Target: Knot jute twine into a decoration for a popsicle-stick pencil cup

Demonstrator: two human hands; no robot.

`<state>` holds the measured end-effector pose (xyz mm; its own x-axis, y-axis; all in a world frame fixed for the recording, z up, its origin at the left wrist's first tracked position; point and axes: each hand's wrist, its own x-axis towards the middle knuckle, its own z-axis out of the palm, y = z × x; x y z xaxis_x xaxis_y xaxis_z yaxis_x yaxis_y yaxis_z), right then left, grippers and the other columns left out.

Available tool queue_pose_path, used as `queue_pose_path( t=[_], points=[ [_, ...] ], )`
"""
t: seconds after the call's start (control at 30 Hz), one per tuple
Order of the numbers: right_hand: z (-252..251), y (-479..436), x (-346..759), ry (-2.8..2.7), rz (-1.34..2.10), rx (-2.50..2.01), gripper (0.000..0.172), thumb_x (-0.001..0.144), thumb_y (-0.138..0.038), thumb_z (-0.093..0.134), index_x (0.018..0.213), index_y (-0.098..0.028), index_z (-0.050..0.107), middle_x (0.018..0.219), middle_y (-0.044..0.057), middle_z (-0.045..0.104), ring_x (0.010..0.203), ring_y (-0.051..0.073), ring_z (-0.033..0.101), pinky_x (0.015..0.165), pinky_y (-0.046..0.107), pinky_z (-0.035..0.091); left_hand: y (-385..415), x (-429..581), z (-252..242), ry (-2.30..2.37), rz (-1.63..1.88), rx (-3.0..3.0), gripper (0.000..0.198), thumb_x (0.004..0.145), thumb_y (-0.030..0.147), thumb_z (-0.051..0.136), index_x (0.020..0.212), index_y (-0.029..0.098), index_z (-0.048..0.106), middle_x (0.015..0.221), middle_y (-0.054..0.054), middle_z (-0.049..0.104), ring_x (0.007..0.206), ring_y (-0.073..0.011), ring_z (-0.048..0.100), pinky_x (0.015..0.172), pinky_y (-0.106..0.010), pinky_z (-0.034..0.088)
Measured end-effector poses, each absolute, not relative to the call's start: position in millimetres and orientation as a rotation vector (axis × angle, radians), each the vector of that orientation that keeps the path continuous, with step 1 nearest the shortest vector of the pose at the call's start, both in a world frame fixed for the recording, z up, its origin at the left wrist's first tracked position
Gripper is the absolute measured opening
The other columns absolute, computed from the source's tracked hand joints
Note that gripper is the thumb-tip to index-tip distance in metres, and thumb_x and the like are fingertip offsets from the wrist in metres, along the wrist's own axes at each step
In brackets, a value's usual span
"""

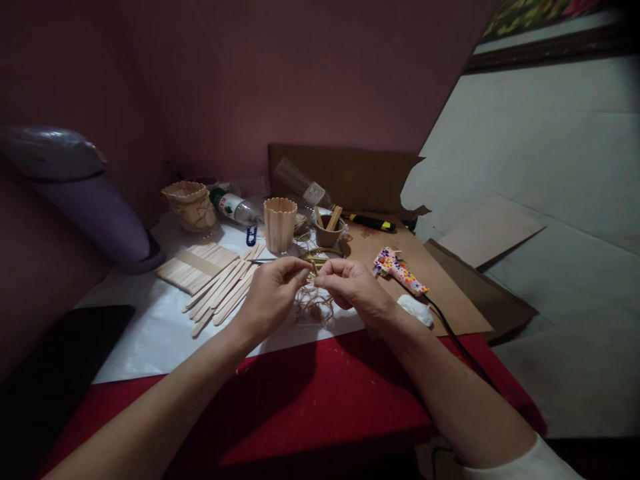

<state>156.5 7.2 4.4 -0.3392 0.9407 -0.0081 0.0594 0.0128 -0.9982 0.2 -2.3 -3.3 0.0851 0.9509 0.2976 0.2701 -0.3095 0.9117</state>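
My left hand [273,293] and my right hand [353,287] meet over the middle of the work surface, fingertips pinched close together. Between them is a short bit of brown twine [314,268], gripped by both hands. Loose tangled twine [315,310] lies just beneath. A cup made of wooden craft sticks [280,225] stands upright behind my left hand. Loose craft sticks [220,293] are spread to the left of that hand, beside a banded bundle of sticks [193,267]. A dark pointed blade, perhaps of scissors, partly shows behind my left fingers.
A flowered glue gun [400,270] with a black cable lies on cardboard [450,293] at the right, near a crumpled white cloth [415,311]. Plastic bottles [235,207], a small pot [329,233], a yellow-black cutter [373,222] and a stick-covered pot [189,205] stand or lie behind.
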Motion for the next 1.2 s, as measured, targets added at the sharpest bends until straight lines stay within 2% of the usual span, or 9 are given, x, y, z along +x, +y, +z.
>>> queue_pose_path(
  t=[0.23, 0.4, 0.57, 0.7, 0.77, 0.9, 1.07, 1.13, 1.2],
  points=[
    [-3, 12, 156, -1.455, 1.245, -1.154, 0.017, 0.067, -0.027, 0.061, 0.059, -0.017, 0.050, 0.042, -0.009, 0.036, 0.036, 0.003, 0.024, 0.036, 0.020, 0.016, -12, -4, 9, 1.465, 1.244, 2.056, 0.017, 0.076, 0.030, 0.060, 0.071, 0.018, 0.071, 0.063, -0.004, 0.066, 0.058, -0.0135, 0.053, 0.056, -0.024, 0.035],
    [1, 11, 156, -1.245, 1.554, -1.097, 0.020, 0.068, -0.028, 0.062, 0.061, -0.018, 0.046, 0.041, -0.011, 0.030, 0.034, 0.003, 0.017, 0.034, 0.020, 0.010, -22, 5, 6, 1.343, 1.031, 2.184, 0.022, 0.081, 0.030, 0.054, 0.070, 0.017, 0.069, 0.055, -0.002, 0.060, 0.049, -0.0102, 0.043, 0.051, -0.022, 0.029],
    [5, 9, 160, -1.178, 1.809, -0.961, 0.031, 0.067, -0.028, 0.065, 0.061, -0.018, 0.036, 0.048, -0.011, 0.025, 0.038, 0.002, 0.013, 0.037, 0.018, 0.006, -23, 10, -7, 1.308, 0.921, 2.280, 0.023, 0.083, 0.022, 0.048, 0.088, 0.022, 0.070, 0.065, -0.004, 0.065, 0.053, -0.0120, 0.050, 0.055, -0.023, 0.031],
    [6, 11, 162, -1.140, 1.853, -0.930, 0.033, 0.070, -0.029, 0.063, 0.062, -0.019, 0.032, 0.049, -0.011, 0.022, 0.040, 0.002, 0.010, 0.037, 0.017, 0.004, -24, 11, -5, 1.267, 0.861, 2.299, 0.023, 0.083, 0.023, 0.048, 0.091, 0.024, 0.070, 0.053, 0.000, 0.057, 0.045, -0.0107, 0.041, 0.050, -0.022, 0.027],
    [5, 12, 162, -1.138, 1.803, -0.967, 0.033, 0.070, -0.030, 0.063, 0.062, -0.019, 0.032, 0.048, -0.011, 0.022, 0.040, 0.002, 0.011, 0.037, 0.017, 0.005, -27, 12, 0, 1.216, 0.813, 2.328, 0.023, 0.083, 0.023, 0.048, 0.089, 0.024, 0.070, 0.051, 0.000, 0.054, 0.043, -0.0103, 0.038, 0.049, -0.022, 0.025],
    [-2, 19, 162, -1.189, 1.513, -1.096, 0.031, 0.069, -0.034, 0.060, 0.059, -0.019, 0.036, 0.046, -0.010, 0.028, 0.036, 0.002, 0.016, 0.035, 0.019, 0.009, -41, 12, 15, 0.875, 0.543, 2.359, 0.027, 0.082, 0.024, 0.051, 0.063, 0.022, 0.069, 0.047, 0.000, 0.053, 0.042, -0.0094, 0.037, 0.047, -0.022, 0.027],
    [-13, 32, 166, -1.276, 1.082, -1.233, 0.022, 0.071, -0.033, 0.057, 0.060, -0.016, 0.048, 0.045, -0.007, 0.036, 0.038, 0.004, 0.024, 0.037, 0.021, 0.017, -53, 6, 28, 0.672, 0.256, 2.027, 0.030, 0.069, 0.043, 0.066, 0.050, 0.020, 0.066, 0.041, 0.002, 0.052, 0.037, -0.0081, 0.037, 0.038, -0.021, 0.025],
    [-15, 33, 167, -1.315, 0.959, -1.256, 0.020, 0.072, -0.032, 0.056, 0.063, -0.015, 0.052, 0.049, -0.005, 0.040, 0.043, 0.006, 0.030, 0.040, 0.021, 0.021, -46, 3, 28, 0.885, 0.440, 1.988, 0.041, 0.069, 0.045, 0.064, 0.041, 0.017, 0.059, 0.036, 0.004, 0.042, 0.035, -0.0063, 0.030, 0.036, -0.021, 0.020],
    [-13, 30, 165, -1.376, 0.933, -1.233, 0.020, 0.074, -0.032, 0.056, 0.065, -0.015, 0.053, 0.052, -0.004, 0.043, 0.047, 0.007, 0.033, 0.043, 0.021, 0.024, -34, 0, 26, 1.180, 0.926, 1.938, 0.043, 0.073, 0.041, 0.062, 0.040, 0.015, 0.055, 0.036, 0.004, 0.038, 0.038, -0.0055, 0.029, 0.038, -0.021, 0.020]
  ],
)
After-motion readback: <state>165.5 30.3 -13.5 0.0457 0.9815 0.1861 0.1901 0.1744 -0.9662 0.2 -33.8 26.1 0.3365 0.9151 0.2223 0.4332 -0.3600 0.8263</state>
